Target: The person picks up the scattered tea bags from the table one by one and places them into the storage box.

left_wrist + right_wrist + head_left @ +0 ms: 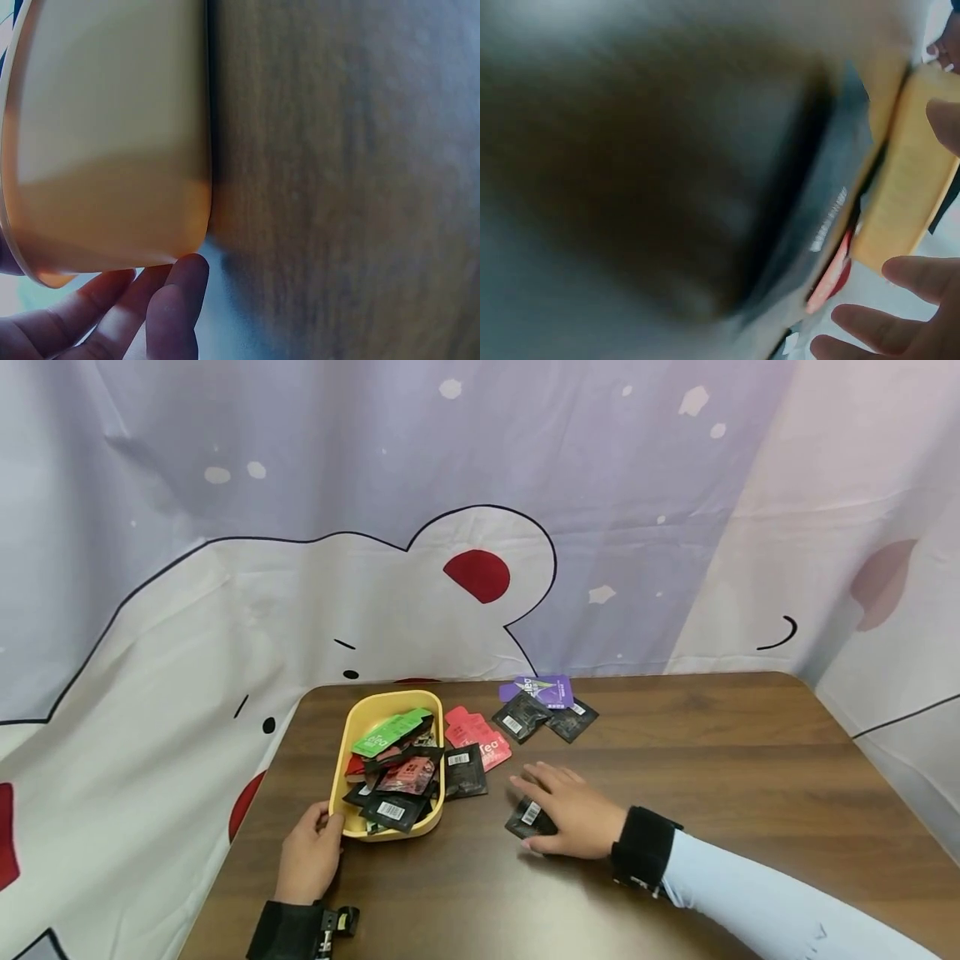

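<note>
A yellow tray point(358, 720) stands on the brown table, heaped with black, red and green sachets point(397, 764). My left hand point(311, 852) holds its near left corner, and the tray's wall point(112, 142) fills the left wrist view above my fingers point(169, 307). My right hand point(573, 810) lies flat, palm down, on a black sachet point(528, 816) to the right of the tray. In the blurred right wrist view a dark sachet point(832, 202) lies near the tray point(907, 187), with my fingertips point(922, 274) at the lower right.
Red sachets point(480, 735) and a black one point(463, 770) lie just right of the tray. Farther back sit a purple sachet point(547, 689) and two black ones point(542, 718). A printed curtain point(480, 510) hangs behind the table point(750, 760).
</note>
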Tool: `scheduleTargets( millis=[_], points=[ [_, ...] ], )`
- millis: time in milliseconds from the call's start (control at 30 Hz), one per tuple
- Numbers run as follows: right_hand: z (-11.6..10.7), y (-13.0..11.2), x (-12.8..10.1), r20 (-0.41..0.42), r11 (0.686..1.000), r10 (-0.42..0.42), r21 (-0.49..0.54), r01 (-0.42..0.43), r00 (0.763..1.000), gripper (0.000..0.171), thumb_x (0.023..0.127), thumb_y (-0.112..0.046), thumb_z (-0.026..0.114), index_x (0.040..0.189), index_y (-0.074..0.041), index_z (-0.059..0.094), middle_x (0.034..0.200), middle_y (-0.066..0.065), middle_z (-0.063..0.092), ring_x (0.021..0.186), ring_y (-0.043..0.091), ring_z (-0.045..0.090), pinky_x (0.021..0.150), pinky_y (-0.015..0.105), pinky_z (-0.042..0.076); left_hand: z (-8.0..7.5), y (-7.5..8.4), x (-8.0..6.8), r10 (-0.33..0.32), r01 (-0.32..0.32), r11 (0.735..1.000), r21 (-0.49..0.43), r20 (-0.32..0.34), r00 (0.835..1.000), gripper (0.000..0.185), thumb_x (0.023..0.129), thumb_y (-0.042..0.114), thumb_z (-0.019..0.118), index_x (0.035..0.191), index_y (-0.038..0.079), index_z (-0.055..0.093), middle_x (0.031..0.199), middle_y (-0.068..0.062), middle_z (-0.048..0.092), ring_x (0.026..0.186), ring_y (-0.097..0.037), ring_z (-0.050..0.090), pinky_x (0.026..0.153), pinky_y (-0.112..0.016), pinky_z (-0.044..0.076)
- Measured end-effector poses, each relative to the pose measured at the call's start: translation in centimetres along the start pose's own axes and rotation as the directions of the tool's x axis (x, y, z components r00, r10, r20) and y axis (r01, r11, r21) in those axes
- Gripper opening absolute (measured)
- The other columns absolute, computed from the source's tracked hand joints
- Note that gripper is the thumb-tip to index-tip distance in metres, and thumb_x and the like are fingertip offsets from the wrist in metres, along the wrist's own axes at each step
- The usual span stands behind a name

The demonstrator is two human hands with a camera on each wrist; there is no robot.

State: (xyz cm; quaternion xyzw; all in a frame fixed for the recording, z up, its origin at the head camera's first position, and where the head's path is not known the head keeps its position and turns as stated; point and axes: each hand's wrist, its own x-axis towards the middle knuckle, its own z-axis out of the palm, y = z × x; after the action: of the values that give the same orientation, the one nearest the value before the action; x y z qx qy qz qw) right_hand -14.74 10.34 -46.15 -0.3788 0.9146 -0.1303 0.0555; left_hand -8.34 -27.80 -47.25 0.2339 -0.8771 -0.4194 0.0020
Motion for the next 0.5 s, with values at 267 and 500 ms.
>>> scheduleTargets(
  millis=[267, 500],
  points=[
    [1.2, 0.4, -2.1, 0.053, 0.999, 0.025, -0.032, -0.023, 0.998, 0.088, 0.087, -0.06, 0.068, 0.156, -0.015, 0.039, 0.157, 0.019, 0.041, 0.143, 0.038, 0.042, 0.116, 0.056, 0.037, 0.0, 0.1, 0.0, -0.011, 0.011, 1.0, 0.006, -0.002, 1.0, 0.046, 0.103, 0.029, 0.042, 0.138, 0.003, 0.053, 0.124, -0.022, 0.063, 0.09, -0.024, 0.064, 0.066, -0.026, 0.05],
    [1.2, 0.4, -2.1, 0.069, 0.999, 0.046, -0.025, -0.044, 0.997, 0.079, 0.091, -0.054, 0.067, 0.154, -0.015, 0.043, 0.157, 0.017, 0.042, 0.142, 0.037, 0.045, 0.114, 0.056, 0.04, -0.1, -0.2, 0.1, 0.011, -0.011, 1.0, 0.015, -0.003, 1.0, 0.046, 0.102, 0.029, 0.042, 0.138, 0.003, 0.054, 0.122, -0.021, 0.065, 0.085, -0.022, 0.065, 0.065, -0.027, 0.051]
  ],
)
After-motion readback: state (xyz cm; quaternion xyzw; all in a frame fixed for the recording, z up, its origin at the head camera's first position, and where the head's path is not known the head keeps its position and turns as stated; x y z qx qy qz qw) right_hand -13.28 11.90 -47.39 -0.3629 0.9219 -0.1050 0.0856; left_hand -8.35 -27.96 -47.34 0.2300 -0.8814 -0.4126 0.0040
